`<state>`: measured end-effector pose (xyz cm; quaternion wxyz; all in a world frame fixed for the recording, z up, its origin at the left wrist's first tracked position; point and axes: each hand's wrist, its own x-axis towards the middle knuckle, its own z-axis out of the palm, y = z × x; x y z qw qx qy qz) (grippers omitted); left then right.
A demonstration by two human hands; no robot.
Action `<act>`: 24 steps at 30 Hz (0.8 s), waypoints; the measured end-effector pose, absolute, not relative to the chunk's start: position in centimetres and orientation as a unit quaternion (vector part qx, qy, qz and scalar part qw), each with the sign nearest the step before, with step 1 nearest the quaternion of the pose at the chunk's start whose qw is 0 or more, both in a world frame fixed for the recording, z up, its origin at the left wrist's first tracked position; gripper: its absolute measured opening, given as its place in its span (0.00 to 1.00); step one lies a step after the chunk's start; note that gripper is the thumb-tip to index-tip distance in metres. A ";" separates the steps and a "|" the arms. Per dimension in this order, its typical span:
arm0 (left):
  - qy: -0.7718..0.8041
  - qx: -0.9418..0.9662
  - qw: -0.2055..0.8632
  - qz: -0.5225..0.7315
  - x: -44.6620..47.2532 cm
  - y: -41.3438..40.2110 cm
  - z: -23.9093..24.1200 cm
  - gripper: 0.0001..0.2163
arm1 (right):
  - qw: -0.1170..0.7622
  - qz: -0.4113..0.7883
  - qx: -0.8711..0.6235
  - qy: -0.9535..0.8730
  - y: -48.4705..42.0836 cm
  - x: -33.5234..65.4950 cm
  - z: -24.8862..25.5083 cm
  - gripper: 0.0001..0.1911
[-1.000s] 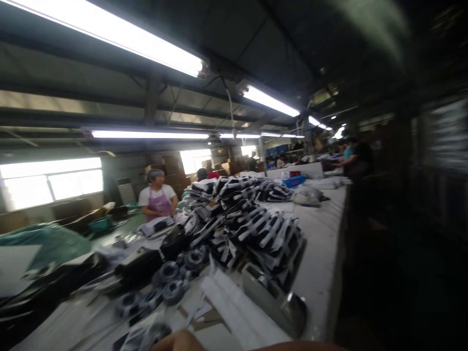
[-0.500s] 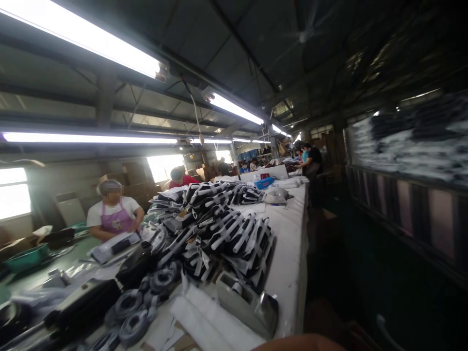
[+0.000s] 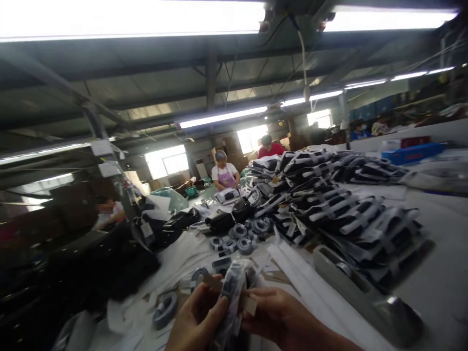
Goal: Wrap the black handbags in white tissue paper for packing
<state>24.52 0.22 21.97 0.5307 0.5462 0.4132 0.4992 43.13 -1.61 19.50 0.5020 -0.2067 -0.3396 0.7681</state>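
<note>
At the bottom centre, my left hand is closed around a coiled strap in clear, shiny plastic. A piece of brown cardboard sticks up beside the left fingers. My right hand meets the coil from the other side, its fingers pinching a small tan card against the plastic. The lower end of the bundle is partly hidden by the hands. Several grey coiled straps lie just beyond, and one more grey coil rests left of my left hand.
A grey tape dispenser stands right of my hands, beside white foam sheets. Behind it rises a big pile of black bags with white wrapping. Dark bags fill the left side. A person in a purple apron works across the table.
The view has swung left. Both of my hands now show, holding the wrapped coil and card; before, only a blurred bit of skin showed at the bottom edge.
</note>
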 end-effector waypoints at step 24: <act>0.415 0.679 0.296 0.529 26.0 -2.7 22.2 0.12 | 0.651 0.517 -0.360 -0.423 -2.3 38.4 16.7 0.24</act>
